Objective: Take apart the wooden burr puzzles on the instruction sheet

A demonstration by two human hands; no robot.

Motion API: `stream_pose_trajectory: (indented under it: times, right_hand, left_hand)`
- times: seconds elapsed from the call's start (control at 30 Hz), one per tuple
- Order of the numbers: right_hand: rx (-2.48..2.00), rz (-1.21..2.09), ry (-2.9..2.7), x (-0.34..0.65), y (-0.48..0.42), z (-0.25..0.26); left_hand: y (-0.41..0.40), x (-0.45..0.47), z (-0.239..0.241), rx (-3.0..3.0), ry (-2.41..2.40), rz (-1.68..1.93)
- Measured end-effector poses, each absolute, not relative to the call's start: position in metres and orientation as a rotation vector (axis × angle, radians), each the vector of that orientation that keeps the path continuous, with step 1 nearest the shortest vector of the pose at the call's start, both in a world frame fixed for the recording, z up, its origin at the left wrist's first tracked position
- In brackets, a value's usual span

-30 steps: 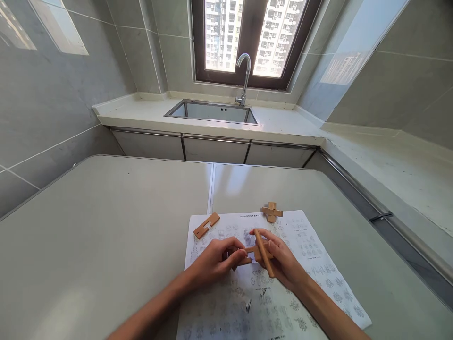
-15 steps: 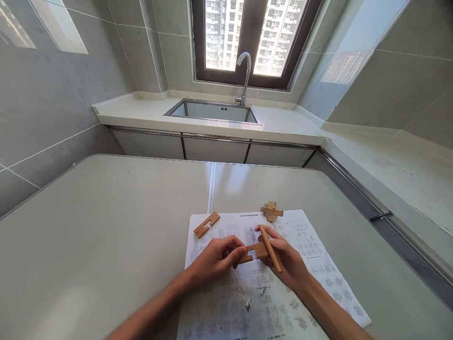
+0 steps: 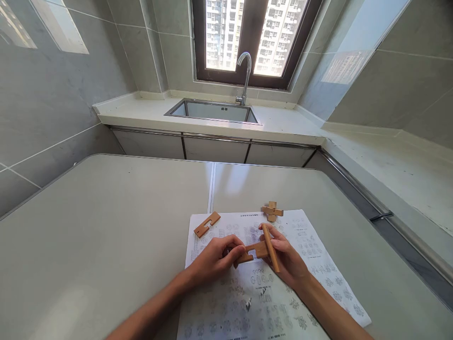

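Wooden notched puzzle piece [image 3: 252, 251], likely light and stiff, pinched endwise by the left hand [image 3: 215, 259]; right hand [image 3: 287, 257] pinches the crossing piece [image 3: 271, 242] above the instruction sheet [image 3: 318, 264]

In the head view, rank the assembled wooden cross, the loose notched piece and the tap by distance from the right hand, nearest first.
1. Assembled wooden cross: just beyond the right hand, at the paper's far edge.
2. Loose notched piece: on the paper's far left corner.
3. Tap: at the sink under the window.
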State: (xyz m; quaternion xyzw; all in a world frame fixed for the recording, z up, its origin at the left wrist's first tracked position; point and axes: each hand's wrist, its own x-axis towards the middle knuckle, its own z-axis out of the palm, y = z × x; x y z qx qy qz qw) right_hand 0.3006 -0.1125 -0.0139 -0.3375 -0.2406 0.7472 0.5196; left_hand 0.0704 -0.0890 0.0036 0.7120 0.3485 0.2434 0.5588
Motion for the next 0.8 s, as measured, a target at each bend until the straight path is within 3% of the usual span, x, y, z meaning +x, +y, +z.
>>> stream_pose_trajectory:
  times: [0.8]
  right_hand:
    - [-0.733,1.936,-0.677,0.303,-0.113,-0.019]
  left_hand:
    - [-0.087,0.066,0.011,1.603,0.694,0.448]
